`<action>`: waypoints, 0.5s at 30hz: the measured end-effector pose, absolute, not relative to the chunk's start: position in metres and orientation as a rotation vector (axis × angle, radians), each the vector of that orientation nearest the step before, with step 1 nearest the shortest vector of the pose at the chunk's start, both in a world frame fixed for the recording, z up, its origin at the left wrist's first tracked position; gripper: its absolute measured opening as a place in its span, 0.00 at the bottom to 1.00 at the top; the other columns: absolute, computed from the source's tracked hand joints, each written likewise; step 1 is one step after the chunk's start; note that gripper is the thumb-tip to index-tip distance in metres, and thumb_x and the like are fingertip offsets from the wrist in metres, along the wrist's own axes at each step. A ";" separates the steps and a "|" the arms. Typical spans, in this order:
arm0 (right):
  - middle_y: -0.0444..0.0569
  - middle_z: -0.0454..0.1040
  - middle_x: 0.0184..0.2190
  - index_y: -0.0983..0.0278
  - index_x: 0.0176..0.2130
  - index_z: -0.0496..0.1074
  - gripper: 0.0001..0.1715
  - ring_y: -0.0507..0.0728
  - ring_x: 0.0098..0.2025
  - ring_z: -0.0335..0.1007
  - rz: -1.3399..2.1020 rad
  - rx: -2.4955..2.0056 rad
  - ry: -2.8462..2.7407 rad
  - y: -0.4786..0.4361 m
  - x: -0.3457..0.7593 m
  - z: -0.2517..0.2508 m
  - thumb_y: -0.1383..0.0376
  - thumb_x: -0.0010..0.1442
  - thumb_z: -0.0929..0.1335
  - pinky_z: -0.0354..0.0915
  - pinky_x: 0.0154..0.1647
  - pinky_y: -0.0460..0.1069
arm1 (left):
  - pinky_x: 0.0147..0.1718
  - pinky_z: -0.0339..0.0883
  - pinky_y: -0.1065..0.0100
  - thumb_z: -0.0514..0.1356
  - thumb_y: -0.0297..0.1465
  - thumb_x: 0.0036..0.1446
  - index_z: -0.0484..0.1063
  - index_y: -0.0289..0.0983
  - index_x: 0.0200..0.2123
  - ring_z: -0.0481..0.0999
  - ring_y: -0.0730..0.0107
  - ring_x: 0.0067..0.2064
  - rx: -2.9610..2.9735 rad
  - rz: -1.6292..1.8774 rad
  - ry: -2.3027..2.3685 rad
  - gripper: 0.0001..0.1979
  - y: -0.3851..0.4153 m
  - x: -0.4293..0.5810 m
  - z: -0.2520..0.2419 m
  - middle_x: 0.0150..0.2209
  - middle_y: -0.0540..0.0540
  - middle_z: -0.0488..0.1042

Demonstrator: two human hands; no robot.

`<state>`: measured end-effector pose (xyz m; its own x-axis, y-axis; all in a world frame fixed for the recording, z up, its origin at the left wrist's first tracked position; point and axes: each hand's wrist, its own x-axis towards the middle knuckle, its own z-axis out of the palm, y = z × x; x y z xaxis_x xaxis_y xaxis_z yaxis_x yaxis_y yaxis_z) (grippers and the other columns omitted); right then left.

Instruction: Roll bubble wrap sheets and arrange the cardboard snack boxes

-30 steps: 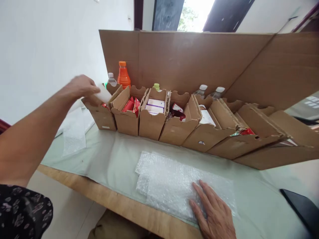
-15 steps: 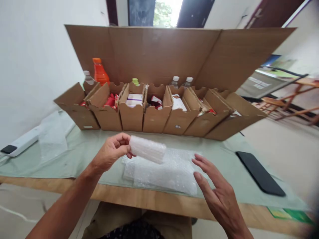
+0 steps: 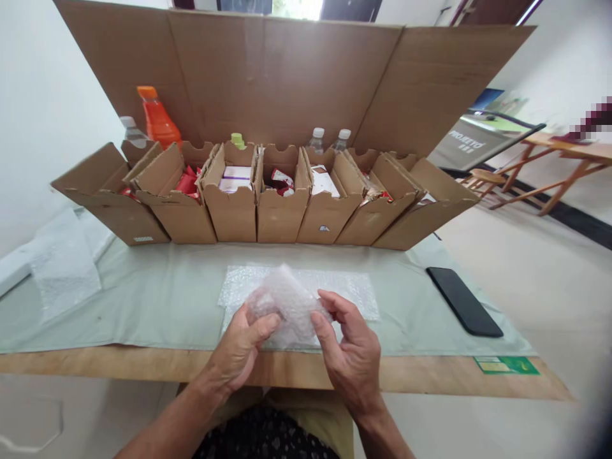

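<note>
A piece of clear bubble wrap [image 3: 291, 299], bunched and folded over, is held up between both hands near the table's front edge. On its left side my left hand [image 3: 243, 347] grips it, thumb on top. My right hand [image 3: 351, 347] pinches its right edge between thumb and fingers. Whether anything lies inside the wrap I cannot make out. Below and behind it, flat bubble wrap sheets [image 3: 354, 293] lie on the pale green cloth [image 3: 157, 293], partly covered by the hands and the held piece.
Several open cardboard bins [image 3: 234, 213] with packets and small boxes stand in a row before a tall cardboard panel [image 3: 287, 76]. Bottles, one an orange bottle [image 3: 160, 121], rise behind them. A black phone [image 3: 463, 299] lies right; more bubble wrap [image 3: 64, 261] lies left.
My right hand has come in from the right and taken hold of the bubble wrap. My left hand has moved it lower and nearer, and the piece looks more opened out. The view has shifted.
</note>
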<state>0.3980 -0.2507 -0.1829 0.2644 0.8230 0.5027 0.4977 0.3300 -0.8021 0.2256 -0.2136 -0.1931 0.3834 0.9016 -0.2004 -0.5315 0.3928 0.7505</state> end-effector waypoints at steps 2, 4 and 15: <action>0.45 0.78 0.33 0.60 0.56 0.73 0.17 0.53 0.29 0.73 0.604 -1.369 -1.261 -0.252 0.396 -0.190 0.57 0.71 0.67 0.70 0.28 0.47 | 0.53 0.72 0.58 0.77 0.39 0.48 0.82 0.38 0.48 0.80 0.54 0.51 0.647 1.004 0.728 0.24 -0.216 0.228 -0.191 0.45 0.43 0.83; 0.45 0.78 0.32 0.61 0.54 0.74 0.19 0.53 0.29 0.73 0.785 -1.420 -1.226 -0.255 0.400 -0.195 0.53 0.72 0.65 0.70 0.29 0.47 | 0.52 0.73 0.57 0.78 0.40 0.45 0.83 0.37 0.41 0.81 0.51 0.49 0.624 1.019 0.766 0.21 -0.216 0.224 -0.189 0.41 0.43 0.83; 0.52 0.59 0.72 0.46 0.72 0.54 0.55 0.70 0.72 0.55 1.064 -1.218 -1.322 -0.289 0.407 -0.201 0.39 0.56 0.75 0.54 0.71 0.67 | 0.50 0.74 0.50 0.74 0.45 0.47 0.82 0.37 0.47 0.82 0.41 0.48 0.676 0.797 0.621 0.26 -0.239 0.190 -0.172 0.40 0.38 0.83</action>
